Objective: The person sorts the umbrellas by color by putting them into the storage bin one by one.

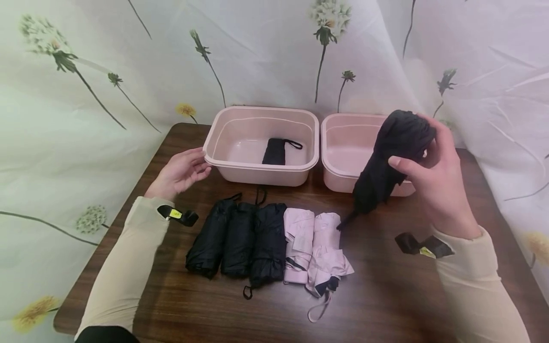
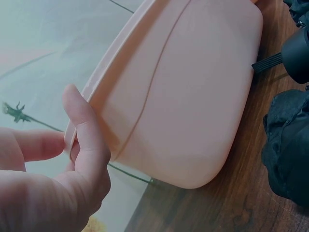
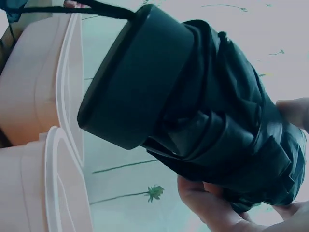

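My right hand (image 1: 446, 176) grips a folded black umbrella (image 1: 392, 152) by its upper part, tilted in the air in front of the right pink bin (image 1: 369, 183). In the right wrist view the umbrella's black handle (image 3: 140, 77) and strap point toward the bins, with the fingers around the canopy cloth. With its thumb and fingers, my left hand (image 1: 182, 171) pinches the near left corner of the left pink bin's rim (image 2: 108, 60). A small black folded umbrella (image 1: 274, 151) with a wrist loop lies inside that left bin (image 1: 261, 176).
In a row before the bins lie three black folded umbrellas (image 1: 238, 240) and two pale pink ones (image 1: 299, 238), (image 1: 328, 243). All rest on a dark wooden table (image 1: 377, 295). A flower-print cloth (image 1: 266, 57) hangs close behind the bins.
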The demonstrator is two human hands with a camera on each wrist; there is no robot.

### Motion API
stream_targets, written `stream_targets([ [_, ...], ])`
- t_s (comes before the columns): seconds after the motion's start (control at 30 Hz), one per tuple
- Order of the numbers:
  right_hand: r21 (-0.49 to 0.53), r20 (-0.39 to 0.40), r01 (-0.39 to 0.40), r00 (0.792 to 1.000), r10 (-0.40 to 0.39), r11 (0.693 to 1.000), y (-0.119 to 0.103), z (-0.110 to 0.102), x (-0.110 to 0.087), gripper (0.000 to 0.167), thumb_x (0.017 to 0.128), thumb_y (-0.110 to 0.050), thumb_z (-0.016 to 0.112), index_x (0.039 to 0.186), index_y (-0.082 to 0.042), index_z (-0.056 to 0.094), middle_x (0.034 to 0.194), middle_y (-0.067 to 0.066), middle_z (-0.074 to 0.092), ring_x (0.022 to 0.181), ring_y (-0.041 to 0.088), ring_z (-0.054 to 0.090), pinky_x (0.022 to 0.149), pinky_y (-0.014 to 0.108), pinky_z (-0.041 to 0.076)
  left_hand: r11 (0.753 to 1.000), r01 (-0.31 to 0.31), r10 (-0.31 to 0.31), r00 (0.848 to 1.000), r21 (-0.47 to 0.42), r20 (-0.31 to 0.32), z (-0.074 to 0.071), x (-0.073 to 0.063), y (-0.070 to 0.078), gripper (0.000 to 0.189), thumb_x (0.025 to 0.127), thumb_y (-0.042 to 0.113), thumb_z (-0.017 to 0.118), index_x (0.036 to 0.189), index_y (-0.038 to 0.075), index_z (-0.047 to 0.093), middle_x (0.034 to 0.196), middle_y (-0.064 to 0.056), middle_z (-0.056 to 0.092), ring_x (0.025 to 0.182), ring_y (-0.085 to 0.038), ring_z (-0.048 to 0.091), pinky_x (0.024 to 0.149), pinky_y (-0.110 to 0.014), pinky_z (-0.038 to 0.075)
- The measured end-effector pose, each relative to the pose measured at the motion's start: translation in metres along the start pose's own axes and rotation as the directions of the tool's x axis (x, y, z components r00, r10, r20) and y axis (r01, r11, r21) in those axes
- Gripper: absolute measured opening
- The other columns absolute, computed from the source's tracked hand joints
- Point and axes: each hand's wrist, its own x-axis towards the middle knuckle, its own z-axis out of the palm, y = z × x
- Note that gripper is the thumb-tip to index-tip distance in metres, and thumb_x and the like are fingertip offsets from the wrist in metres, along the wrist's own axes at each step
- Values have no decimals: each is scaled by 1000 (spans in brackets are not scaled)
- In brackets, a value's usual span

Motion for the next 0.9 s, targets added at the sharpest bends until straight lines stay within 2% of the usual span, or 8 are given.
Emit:
stream_targets([
  [0.1, 99, 26, -41, 999, 39, 994, 1, 4, 5, 70, 80, 22, 59, 138, -14, 44, 135, 13, 46, 109, 24, 57, 75, 27, 58, 1000, -2, 2, 1000, 6, -3, 0, 0, -1, 34, 100, 10, 50, 132, 6, 41, 95, -7, 64, 76, -15, 64, 64, -25, 57],
  [0.17, 157, 43, -60, 998, 54, 986, 2, 7, 10, 70, 81, 22, 58, 138, -15, 44, 136, 14, 45, 109, 26, 57, 77, 30, 59, 1000, -2, 2, 1000, 1, -3, 0, 0, -1, 36, 100, 10, 51, 134, 5, 39, 95, -7, 64, 76, -15, 64, 64, -25, 57],
  [0.37, 253, 66, -93, 995, 78, 963, 9, 19, 24, 66, 83, 21, 57, 135, -18, 47, 137, 16, 44, 117, 29, 52, 81, 34, 58, 997, -12, 15, 999, 75, -46, 0, 1, -2, 39, 100, 14, 50, 137, 6, 38, 94, -4, 63, 76, -12, 63, 66, -22, 56],
  [0.5, 305, 78, -115, 992, 96, 945, 15, 29, 33, 65, 82, 21, 59, 133, -17, 47, 138, 15, 44, 116, 29, 53, 83, 34, 58, 997, -15, 18, 999, 71, -44, -1, 1, -3, 38, 100, 14, 51, 135, 7, 39, 95, -4, 63, 77, -13, 63, 66, -23, 56],
  [0.63, 273, 70, -147, 989, 133, 951, 24, 38, 41, 60, 82, 16, 64, 131, -13, 48, 136, 14, 48, 115, 27, 55, 84, 33, 57, 999, -15, 16, 999, 43, -31, -2, 0, -3, 35, 100, 13, 51, 134, 6, 41, 96, -5, 63, 77, -14, 63, 65, -24, 57],
  [0.73, 233, 62, -170, 985, 159, 958, 32, 46, 45, 58, 83, 10, 67, 132, -14, 49, 133, 12, 49, 115, 26, 54, 87, 32, 56, 999, -19, 21, 999, 42, -34, -1, 0, -2, 33, 100, 12, 50, 132, 6, 41, 95, -5, 63, 76, -14, 63, 65, -24, 57],
  [0.9, 229, 53, -176, 984, 168, 957, 45, 55, 54, 59, 83, 7, 68, 134, -18, 50, 127, 14, 53, 110, 27, 59, 88, 32, 56, 999, -24, 24, 999, 22, -29, 1, 0, -2, 30, 101, 9, 49, 129, 6, 42, 93, -6, 62, 75, -14, 62, 64, -24, 56],
])
